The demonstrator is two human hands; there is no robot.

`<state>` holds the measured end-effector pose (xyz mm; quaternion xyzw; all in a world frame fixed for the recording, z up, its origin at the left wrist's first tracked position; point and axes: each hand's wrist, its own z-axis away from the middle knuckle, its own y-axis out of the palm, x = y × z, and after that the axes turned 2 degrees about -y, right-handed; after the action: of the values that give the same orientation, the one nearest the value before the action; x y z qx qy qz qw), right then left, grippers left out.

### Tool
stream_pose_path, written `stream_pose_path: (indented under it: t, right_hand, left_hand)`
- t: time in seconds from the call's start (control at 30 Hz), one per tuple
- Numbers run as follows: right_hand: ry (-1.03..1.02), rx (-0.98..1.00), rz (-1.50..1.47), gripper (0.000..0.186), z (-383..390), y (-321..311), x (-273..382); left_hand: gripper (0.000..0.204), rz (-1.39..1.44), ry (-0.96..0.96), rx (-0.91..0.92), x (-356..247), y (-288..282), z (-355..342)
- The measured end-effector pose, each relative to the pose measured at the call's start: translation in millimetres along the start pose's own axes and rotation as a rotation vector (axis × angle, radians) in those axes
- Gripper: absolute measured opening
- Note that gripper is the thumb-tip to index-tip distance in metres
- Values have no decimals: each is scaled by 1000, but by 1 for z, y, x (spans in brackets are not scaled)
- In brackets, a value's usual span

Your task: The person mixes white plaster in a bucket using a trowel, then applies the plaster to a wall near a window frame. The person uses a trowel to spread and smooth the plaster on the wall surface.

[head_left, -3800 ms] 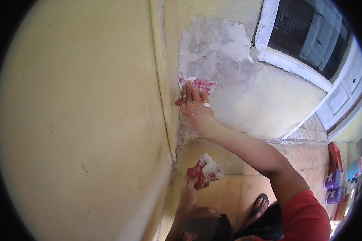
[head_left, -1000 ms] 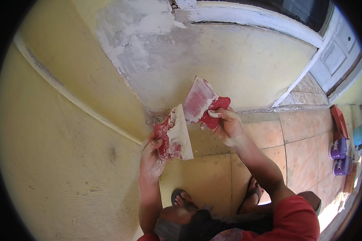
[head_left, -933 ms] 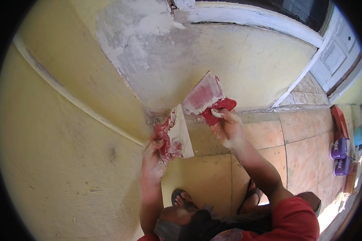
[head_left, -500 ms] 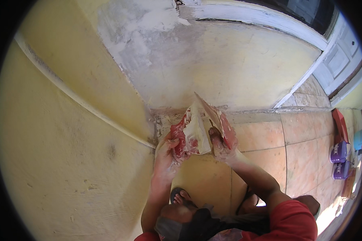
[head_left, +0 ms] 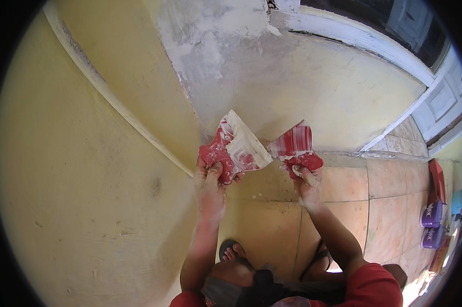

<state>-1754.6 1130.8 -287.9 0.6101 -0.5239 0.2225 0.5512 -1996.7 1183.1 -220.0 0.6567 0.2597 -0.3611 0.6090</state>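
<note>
My left hand (head_left: 210,184) is closed on the handle end of a red putty spreader (head_left: 222,148). A thick layer of white putty (head_left: 244,146) covers much of that blade and runs out to its far edge. In my right hand (head_left: 309,185) is a second red putty spreader (head_left: 295,142), gripped by its base, with thin white streaks across its blade. The two blades are held up in front of the wall, fanned outward, their near corners close together. White smears mark the fingers of both hands.
Ahead stands a yellowish wall (head_left: 343,97) with a white patched area (head_left: 200,41) at upper left. Another yellow wall (head_left: 103,179) rises on my left. Tiles (head_left: 390,204) cover the floor. Purple tubs (head_left: 432,215) stand far right; a white door (head_left: 443,102) is behind.
The spreaders have come apart from their touching position. My right hand has moved right and turned its blade upward. The left spreader has tilted, showing its putty-covered face.
</note>
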Motion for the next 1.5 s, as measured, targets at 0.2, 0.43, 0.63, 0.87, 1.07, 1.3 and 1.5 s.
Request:
stream_pose_path:
  t: [0.2,0.43,0.63,0.87,1.07,1.3,1.5]
  right_hand:
    - [-360,281,894,34,-43,47,112]
    - [-519,670,1583,45,-61,77,145]
    - [-213,573,1644,41,-39,59,104]
    - [72,493,1562,31,-24,36,72]
    - [718,264,849,29,-37,-20,54]
    - [592,42,60,31,-66,2,70]
    - [-1050,675,1292,37,-183,79,104]
  left_hand:
    - [31,-222,100,2,-6,6,-4]
    - [29,-339,68,67,-4,20,-10]
    - [32,-404,47,-36,32,18,-13]
    - [35,-707,44,-115,57,21,-15]
    - [32,-671,-84,-232,71,9,-21]
    - [35,-287,-246,-223,85,-27,-21]
    - [34,-251,-274,-274,73,-15,-12]
